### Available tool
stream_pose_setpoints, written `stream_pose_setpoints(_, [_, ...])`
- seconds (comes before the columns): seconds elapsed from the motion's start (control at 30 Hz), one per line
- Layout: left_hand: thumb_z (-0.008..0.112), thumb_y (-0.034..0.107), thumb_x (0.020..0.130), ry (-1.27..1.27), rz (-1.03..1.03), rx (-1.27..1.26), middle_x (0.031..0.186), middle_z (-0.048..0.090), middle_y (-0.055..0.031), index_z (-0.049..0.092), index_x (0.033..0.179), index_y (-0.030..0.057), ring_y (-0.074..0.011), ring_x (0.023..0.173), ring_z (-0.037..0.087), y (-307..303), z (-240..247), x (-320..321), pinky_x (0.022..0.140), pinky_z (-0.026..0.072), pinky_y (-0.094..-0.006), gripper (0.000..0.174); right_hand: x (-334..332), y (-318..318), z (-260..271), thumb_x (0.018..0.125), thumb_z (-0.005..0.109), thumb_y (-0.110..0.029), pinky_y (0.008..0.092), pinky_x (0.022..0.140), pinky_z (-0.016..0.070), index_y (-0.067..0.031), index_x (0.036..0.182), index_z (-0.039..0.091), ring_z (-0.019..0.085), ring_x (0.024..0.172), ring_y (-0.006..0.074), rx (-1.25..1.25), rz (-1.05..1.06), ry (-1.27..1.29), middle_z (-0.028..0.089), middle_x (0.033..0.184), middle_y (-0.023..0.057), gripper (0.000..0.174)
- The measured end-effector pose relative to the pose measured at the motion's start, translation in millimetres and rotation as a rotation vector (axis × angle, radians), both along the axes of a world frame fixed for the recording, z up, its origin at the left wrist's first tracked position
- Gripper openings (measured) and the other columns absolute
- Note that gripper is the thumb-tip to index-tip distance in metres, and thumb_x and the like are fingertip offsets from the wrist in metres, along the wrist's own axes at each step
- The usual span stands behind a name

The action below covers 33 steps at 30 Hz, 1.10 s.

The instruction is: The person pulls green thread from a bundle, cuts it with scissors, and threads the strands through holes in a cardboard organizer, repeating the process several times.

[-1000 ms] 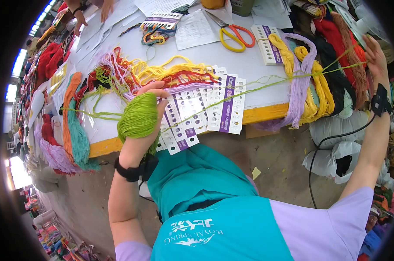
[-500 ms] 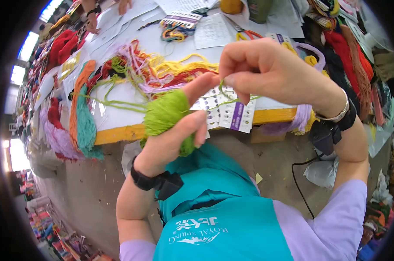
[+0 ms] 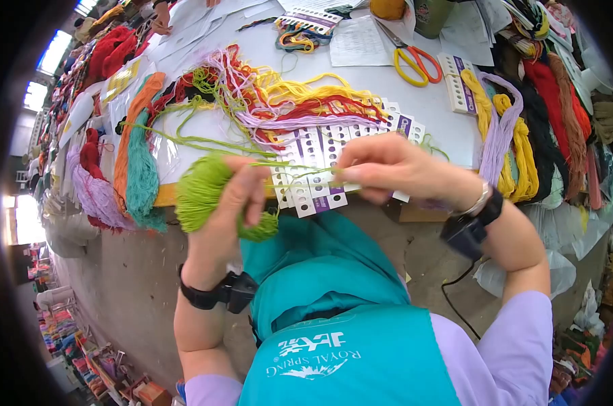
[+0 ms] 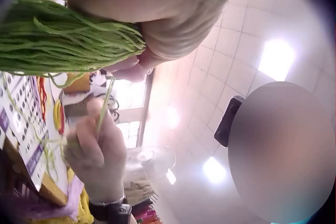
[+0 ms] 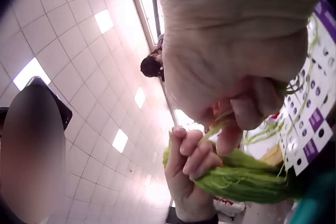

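Note:
My left hand (image 3: 230, 203) grips a thick skein of lime-green thread (image 3: 201, 193) above the table's front edge; the skein also shows in the left wrist view (image 4: 63, 37) and the right wrist view (image 5: 241, 179). A few green strands (image 3: 289, 169) run from it to my right hand (image 3: 381, 169), which pinches them close by, just over the white and purple punched thread cards (image 3: 320, 159). The hands are a short span apart.
The white table (image 3: 428, 108) holds loose red, yellow and lilac threads (image 3: 286, 101), orange-handled scissors (image 3: 414, 61), papers and another card (image 3: 306, 17). Hanks of teal, orange and lilac (image 3: 134, 169) hang off the left edge, yellow and lilac ones (image 3: 506, 135) at right.
My right hand swung in from far right, drawing out a long green strand, to meet the left hand, and now sits lower over the cards. The skein dropped slightly.

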<state>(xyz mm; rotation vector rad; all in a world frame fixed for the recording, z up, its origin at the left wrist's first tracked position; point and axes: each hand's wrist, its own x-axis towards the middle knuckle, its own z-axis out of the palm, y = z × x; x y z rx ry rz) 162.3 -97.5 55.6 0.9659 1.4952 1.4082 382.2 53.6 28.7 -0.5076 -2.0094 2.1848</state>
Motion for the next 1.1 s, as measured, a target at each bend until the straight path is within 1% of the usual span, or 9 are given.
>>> stream_pose_setpoints(0.03, [0.061, 0.02, 0.096, 0.055, 0.05, 0.012, 0.07, 0.056, -0.0007, 0.064, 0.097, 0.0012, -0.0072, 0.053, 0.047, -5, -3, -13, 0.047, 0.0353, -0.0207, 0.02, 14, 20, -2, 0.094, 0.06, -0.022, 0.0198, 0.053, 0.0382, -0.0033, 0.094, 0.067, 0.047, 0.06, 0.0034, 0.215, 0.034, -0.005, 0.059, 0.076, -0.0033, 0.02])
stream_pose_setpoints(0.17, [0.062, 0.019, 0.094, 0.019, 0.2, 0.034, 0.074, 0.059, -0.0023, 0.065, 0.096, 0.0008, -0.0077, 0.055, 0.047, -22, -13, -51, 0.048, 0.0346, -0.0207, 0.018, 81, 83, 31, 0.088, 0.065, -0.019, 0.0207, 0.061, 0.0402, -0.0017, 0.094, 0.073, 0.05, 0.068, 0.004, 0.404, -0.21, -0.405, 0.061, 0.074, -0.0028, 0.019])
stream_pose_setpoints(0.27, [0.063, 0.018, 0.094, 0.027, 0.209, 0.035, 0.076, 0.06, -0.0027, 0.066, 0.096, 0.0007, -0.0075, 0.056, 0.047, -28, -21, -68, 0.049, 0.0349, -0.0202, 0.018, 138, 131, 40, 0.085, 0.067, -0.018, 0.022, 0.067, 0.0421, 0.0004, 0.091, 0.072, 0.054, 0.074, 0.0053, 0.535, -0.349, -0.436, 0.063, 0.075, -0.0019, 0.021])
stream_pose_setpoints(0.57, [0.063, 0.021, 0.094, -0.085, 0.108, -0.092, 0.075, 0.061, -0.0002, 0.067, 0.096, 0.0038, -0.0053, 0.057, 0.048, 10, -34, -36, 0.051, 0.0342, -0.0187, 0.018, 269, 196, 93, 0.091, 0.062, -0.016, 0.0216, 0.076, 0.0413, -0.002, 0.089, 0.067, 0.053, 0.082, 0.0045, 0.745, -0.696, -0.485, 0.06, 0.082, -0.0046, 0.015])
stream_pose_setpoints(0.7, [0.063, 0.022, 0.094, -0.133, -0.12, -0.167, 0.075, 0.063, 0.0002, 0.066, 0.1, 0.005, -0.0037, 0.055, 0.047, 33, -47, -14, 0.048, 0.0311, -0.0191, 0.018, 348, 242, 90, 0.091, 0.062, -0.018, 0.0242, 0.08, 0.0424, -0.0011, 0.094, 0.066, 0.057, 0.085, 0.0101, 0.862, -0.759, -0.555, 0.063, 0.085, -0.0002, 0.018])
stream_pose_setpoints(0.8, [0.063, 0.022, 0.094, -0.13, -0.074, -0.16, 0.067, 0.057, 0.004, 0.068, 0.099, 0.0055, -0.0027, 0.056, 0.044, 49, -61, 9, 0.049, 0.0308, -0.0192, 0.018, 373, 262, 55, 0.089, 0.061, -0.017, 0.0302, 0.085, 0.0444, -0.0013, 0.101, 0.064, 0.06, 0.093, 0.0202, 1.252, -0.577, -1.056, 0.066, 0.096, 0.0072, 0.02])
stream_pose_setpoints(0.83, [0.063, 0.022, 0.094, -0.108, -0.068, -0.181, 0.067, 0.056, 0.0046, 0.068, 0.099, 0.0054, -0.0027, 0.056, 0.043, 51, -68, 9, 0.049, 0.0308, -0.0193, 0.018, 319, 213, 58, 0.086, 0.061, -0.016, 0.0354, 0.094, 0.0443, -0.0026, 0.11, 0.063, 0.059, 0.106, 0.0292, 1.637, -0.536, -1.359, 0.063, 0.113, 0.0133, 0.028])
stream_pose_setpoints(0.9, [0.063, 0.021, 0.094, -0.061, -0.054, -0.226, 0.066, 0.053, 0.0057, 0.069, 0.098, 0.0051, -0.0026, 0.056, 0.041, 54, -79, 7, 0.05, 0.0308, -0.0194, 0.018, 293, 214, 32, 0.085, 0.061, -0.013, 0.0358, 0.1, 0.0431, -0.0034, 0.118, 0.061, 0.056, 0.116, 0.0297, 1.893, -0.611, -0.956, 0.06, 0.124, 0.0137, 0.034])
stream_pose_setpoints(1.1, [0.064, 0.021, 0.093, -0.011, -0.115, -0.313, 0.067, 0.052, 0.0062, 0.067, 0.097, 0.005, -0.0023, 0.056, 0.04, 46, -70, 10, 0.049, 0.0304, -0.0192, 0.017, 50, 63, 10, 0.075, 0.068, 0.001, 0.0369, 0.099, 0.0451, -0.0033, 0.125, 0.058, 0.058, 0.115, 0.0303, 1.141, -0.394, -0.055, 0.06, 0.124, 0.017, 0.051])
